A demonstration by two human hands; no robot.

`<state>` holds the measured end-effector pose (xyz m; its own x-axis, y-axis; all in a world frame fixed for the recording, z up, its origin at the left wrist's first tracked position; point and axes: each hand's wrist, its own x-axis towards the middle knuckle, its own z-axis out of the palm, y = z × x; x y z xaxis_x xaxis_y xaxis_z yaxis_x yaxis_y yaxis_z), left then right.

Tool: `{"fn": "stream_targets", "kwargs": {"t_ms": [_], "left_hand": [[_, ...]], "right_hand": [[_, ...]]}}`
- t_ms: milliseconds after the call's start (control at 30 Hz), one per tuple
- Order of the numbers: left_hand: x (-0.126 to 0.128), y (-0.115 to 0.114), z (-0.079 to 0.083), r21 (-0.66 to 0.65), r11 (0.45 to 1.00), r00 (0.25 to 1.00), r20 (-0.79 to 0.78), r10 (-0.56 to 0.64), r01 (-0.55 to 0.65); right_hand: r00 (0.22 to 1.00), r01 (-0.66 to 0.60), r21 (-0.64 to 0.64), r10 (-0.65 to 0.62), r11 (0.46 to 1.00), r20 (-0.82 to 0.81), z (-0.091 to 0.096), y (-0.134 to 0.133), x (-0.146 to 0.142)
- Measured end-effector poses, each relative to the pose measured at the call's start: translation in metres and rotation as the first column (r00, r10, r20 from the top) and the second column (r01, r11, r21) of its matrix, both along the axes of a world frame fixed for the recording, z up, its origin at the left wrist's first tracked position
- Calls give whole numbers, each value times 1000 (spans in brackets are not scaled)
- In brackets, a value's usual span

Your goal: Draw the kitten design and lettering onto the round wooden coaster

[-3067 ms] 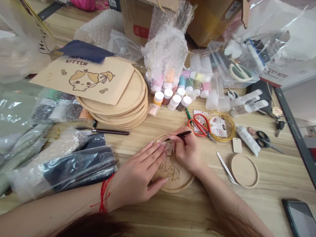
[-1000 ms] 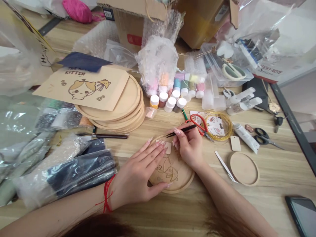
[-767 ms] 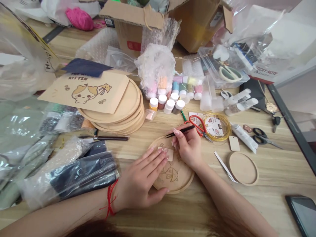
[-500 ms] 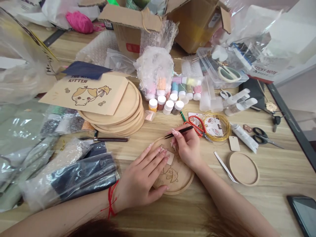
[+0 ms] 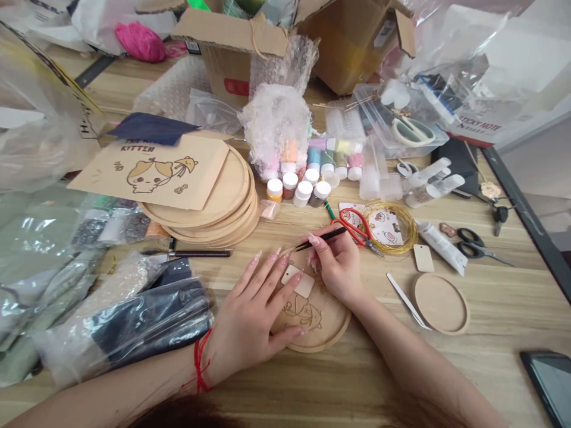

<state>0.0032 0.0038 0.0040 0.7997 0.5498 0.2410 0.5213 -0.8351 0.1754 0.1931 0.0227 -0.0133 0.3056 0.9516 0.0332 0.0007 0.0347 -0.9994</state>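
A round wooden plate (image 5: 333, 337) with a line drawing of a kitten burnt or drawn into it lies before me. My left hand (image 5: 248, 314) rests over its left side, fingers spread and nearly flat. Beside the index finger, a small cream rectangular tag (image 5: 298, 283) with a hole lies on the plate. My right hand (image 5: 339, 264) is closed around black tweezers (image 5: 329, 234) above the plate's upper right. Their thin tips point left toward the upper rim; whether anything is between them I cannot tell.
Stacked wooden plates (image 5: 243, 223) with a printed kitten sheet (image 5: 191, 187) stand at left, behind bagged fabric (image 5: 147, 321). Paint jars (image 5: 303, 194), red-handled pliers (image 5: 352, 223), gold wire (image 5: 408, 232), scissors (image 5: 471, 241) and a small round tray (image 5: 466, 315) lie around.
My left hand has shifted left and its fingers have spread, uncovering more of the cream tag. My right hand and the tweezers have barely moved.
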Motion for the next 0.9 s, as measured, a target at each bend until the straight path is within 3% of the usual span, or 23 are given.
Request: {"fn": "stream_targets", "kwargs": {"t_ms": [167, 267, 467, 733, 900], "left_hand": [[-2, -6, 2, 61, 998, 988, 153, -32, 23], [-5, -12, 2, 105, 993, 954, 288, -80, 52], [-6, -10, 3, 61, 993, 969, 220, -116, 105], [-4, -9, 1, 70, 994, 984, 154, -91, 80], [-3, -8, 0, 49, 996, 991, 110, -82, 77]], "right_hand": [[998, 21, 28, -23, 999, 52, 4, -4, 2], [989, 55, -29, -51, 998, 136, 10, -7, 4], [961, 16, -183, 35, 983, 273, 21, -10, 5], [999, 24, -268, -13, 963, 42, 22, -7, 2], [999, 31, -277, -36, 960, -14, 25, -5, 3]]}}
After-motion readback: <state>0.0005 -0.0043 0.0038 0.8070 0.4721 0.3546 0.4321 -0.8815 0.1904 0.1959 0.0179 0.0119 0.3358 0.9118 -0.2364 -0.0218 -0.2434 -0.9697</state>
